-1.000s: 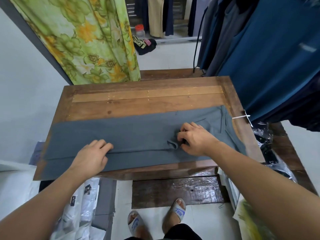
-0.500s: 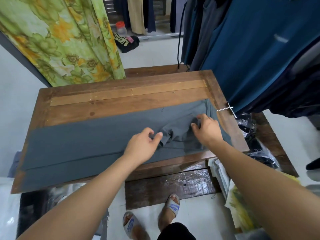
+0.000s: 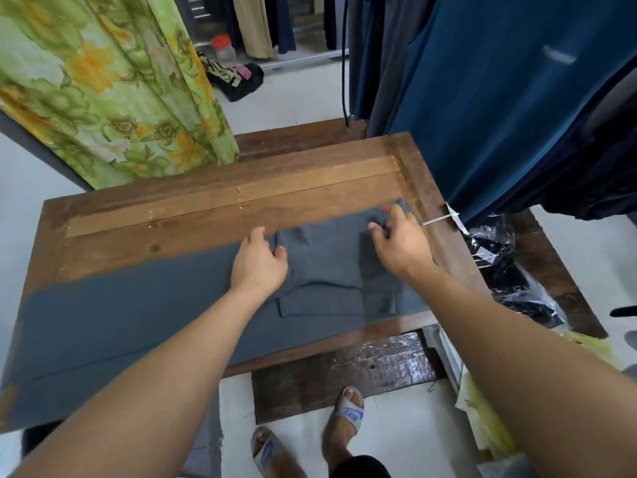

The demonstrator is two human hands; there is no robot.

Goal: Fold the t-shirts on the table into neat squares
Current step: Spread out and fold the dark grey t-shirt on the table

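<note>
A grey t-shirt [image 3: 138,319] lies as a long band across the wooden table [image 3: 241,215], running from the near left corner to the right edge. Its right end is folded over into a rough rectangle with a sleeve flap showing near the front. My left hand [image 3: 258,263] pinches the far left corner of that folded part between thumb and fingers. My right hand [image 3: 396,243] grips the cloth at the far right corner, fingers curled into the fabric.
A green floral curtain [image 3: 113,91] hangs behind the table's left. Blue and dark garments [image 3: 499,98] hang close over the table's right edge. Black plastic-wrapped items [image 3: 499,263] lie on a low bench to the right. My sandalled feet [image 3: 348,415] stand below the table.
My left hand moved from the shirt's near left part over to the right end. Both hands shifted to the far edge, and the bunched sleeve area now lies spread as a flat fold.
</note>
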